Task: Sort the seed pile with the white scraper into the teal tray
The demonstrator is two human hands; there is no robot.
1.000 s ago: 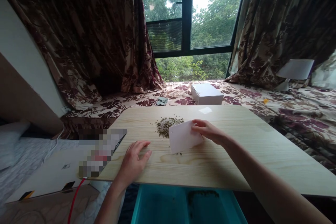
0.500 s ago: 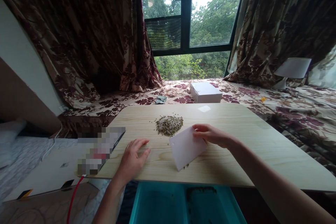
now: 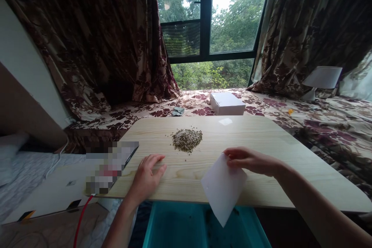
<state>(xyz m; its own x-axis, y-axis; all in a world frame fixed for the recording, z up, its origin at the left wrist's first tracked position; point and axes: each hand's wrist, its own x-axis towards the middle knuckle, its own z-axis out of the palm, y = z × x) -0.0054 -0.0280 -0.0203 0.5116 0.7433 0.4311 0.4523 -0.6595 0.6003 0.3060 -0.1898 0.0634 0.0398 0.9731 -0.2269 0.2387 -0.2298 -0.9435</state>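
Observation:
My right hand [image 3: 250,161] pinches a white plastic card [image 3: 223,188] by its top corner. The card hangs tilted past the near edge of the light wooden table [image 3: 261,139], over a teal bin [image 3: 174,226] below. My left hand [image 3: 147,176] rests flat on the table near its front left edge, fingers spread, holding nothing. A small heap of dark greenish seeds [image 3: 186,140] lies on the table beyond both hands, a hand's width from either.
A white box [image 3: 227,103] sits behind the table on the floral bedding [image 3: 319,116]. A small white slip [image 3: 226,121] lies at the table's far side. A blurred packet [image 3: 109,166] overlaps the left corner. Curtains and a window [image 3: 209,27] stand behind.
My right hand has drawn the white card from beside the seed heap toward me, to the table's near edge and over the teal bin. My left hand has stayed put.

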